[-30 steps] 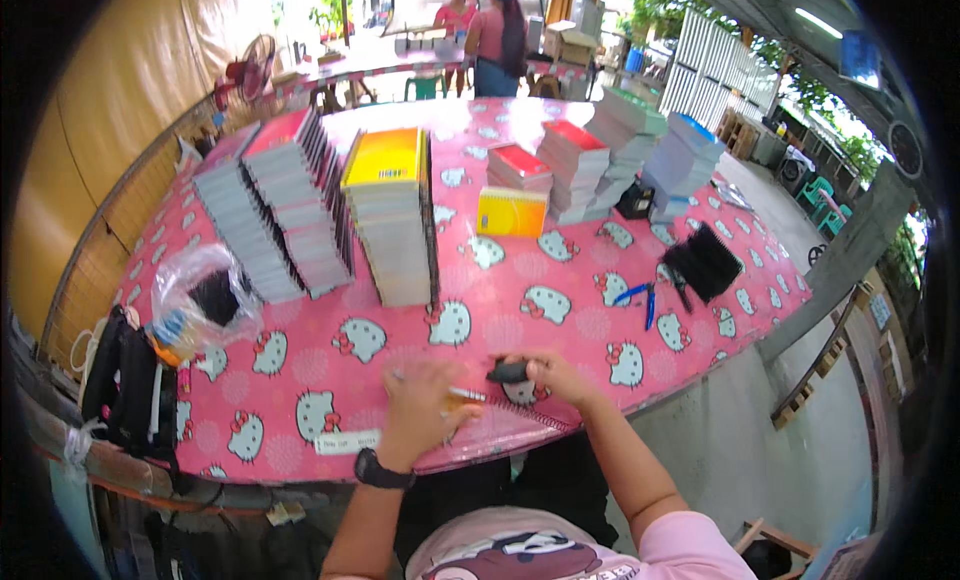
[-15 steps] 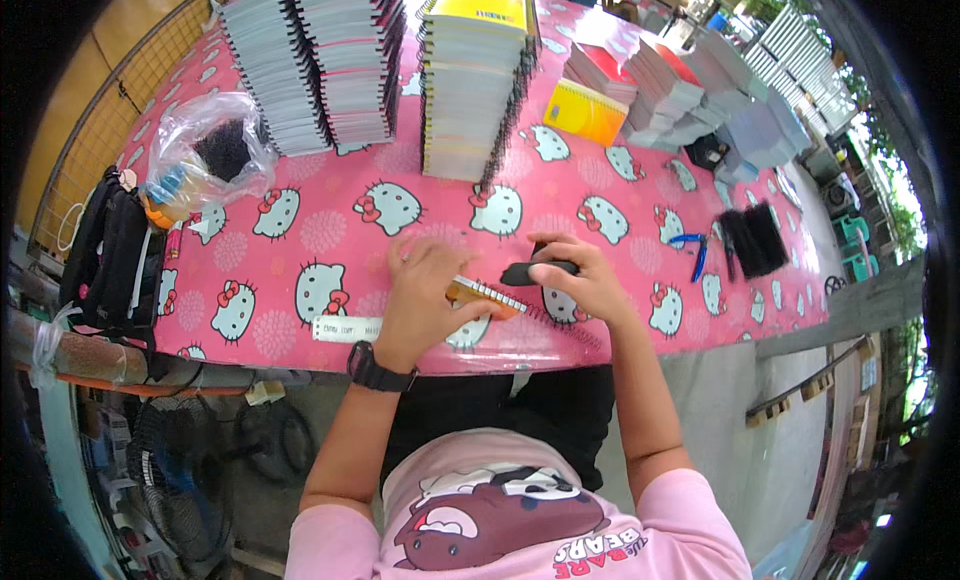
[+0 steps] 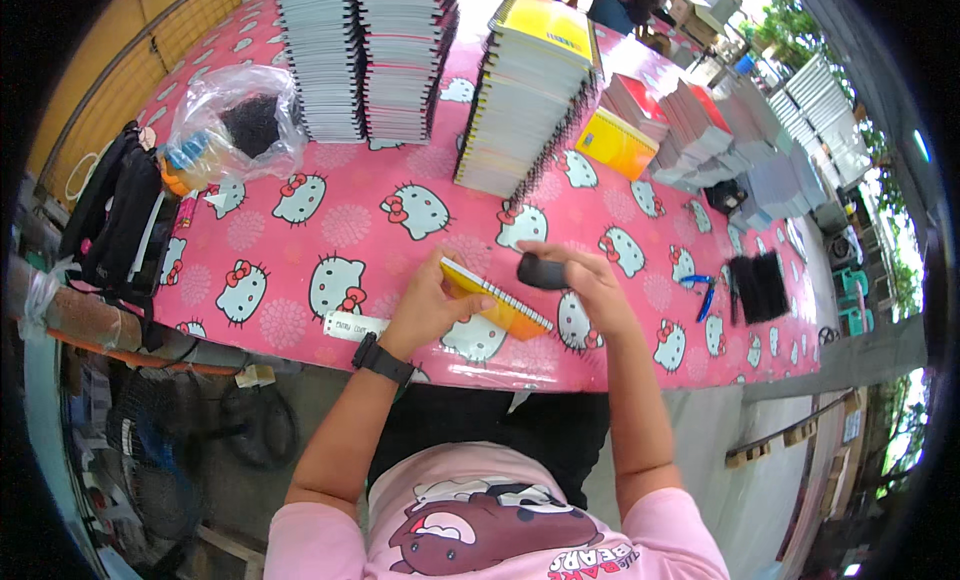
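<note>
My left hand (image 3: pixel 428 307) holds a small yellow spiral notebook (image 3: pixel 495 301) tilted on edge above the pink cartoon-cat tablecloth (image 3: pixel 350 220). A black watch sits on that wrist. My right hand (image 3: pixel 585 283) is closed around a small black object (image 3: pixel 541 272) just right of the notebook's upper edge, touching or nearly touching it. A tall stack of yellow-covered spiral notebooks (image 3: pixel 530 90) stands straight ahead of both hands.
Stacks of spiral notebooks (image 3: pixel 360 55) line the far side. A clear plastic bag (image 3: pixel 230 125) and a black bag (image 3: pixel 115 220) lie at the left. A loose yellow notebook (image 3: pixel 617 145), blue-handled pliers (image 3: pixel 703 293) and a black bundle (image 3: pixel 760 285) lie to the right.
The view has tipped down and closer to the table. The yellow notebook has risen onto its edge in my left hand; my right hand stays on the black object.
</note>
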A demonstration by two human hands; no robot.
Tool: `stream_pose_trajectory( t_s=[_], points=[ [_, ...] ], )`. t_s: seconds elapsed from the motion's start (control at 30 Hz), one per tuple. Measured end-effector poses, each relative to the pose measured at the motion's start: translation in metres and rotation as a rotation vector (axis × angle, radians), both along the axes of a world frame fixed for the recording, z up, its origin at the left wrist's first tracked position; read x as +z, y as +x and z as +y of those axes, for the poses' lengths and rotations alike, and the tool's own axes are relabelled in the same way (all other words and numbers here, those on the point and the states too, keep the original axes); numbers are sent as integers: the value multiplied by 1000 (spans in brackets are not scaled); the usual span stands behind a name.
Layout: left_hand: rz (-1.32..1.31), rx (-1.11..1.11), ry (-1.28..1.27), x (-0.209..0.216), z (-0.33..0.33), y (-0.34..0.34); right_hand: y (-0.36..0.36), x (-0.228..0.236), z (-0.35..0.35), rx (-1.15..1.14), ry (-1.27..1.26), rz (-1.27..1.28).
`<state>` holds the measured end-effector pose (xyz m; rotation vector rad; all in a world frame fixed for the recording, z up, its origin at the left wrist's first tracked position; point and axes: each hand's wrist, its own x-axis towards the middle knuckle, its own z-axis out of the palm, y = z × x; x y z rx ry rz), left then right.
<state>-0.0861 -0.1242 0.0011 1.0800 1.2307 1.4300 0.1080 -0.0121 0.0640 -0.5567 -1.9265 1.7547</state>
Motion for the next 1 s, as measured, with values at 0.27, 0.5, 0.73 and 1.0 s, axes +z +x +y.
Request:
stream_pose_trajectory(
  t_s=[0.27,0.5,0.73,1.0],
  points=[
    [37,55,63,-20,4,0,-22,-14,-5,165,-261,308],
    [-9,32,32,-10,4,-2,-37,-2,-1,68,76,-124],
    [-1,26,34,-10,5,-2,-38,-5,-3,42,85,-28],
    [-178,49,58,-3,4,0,65,-37,8,-583,760,-442]
  ],
)
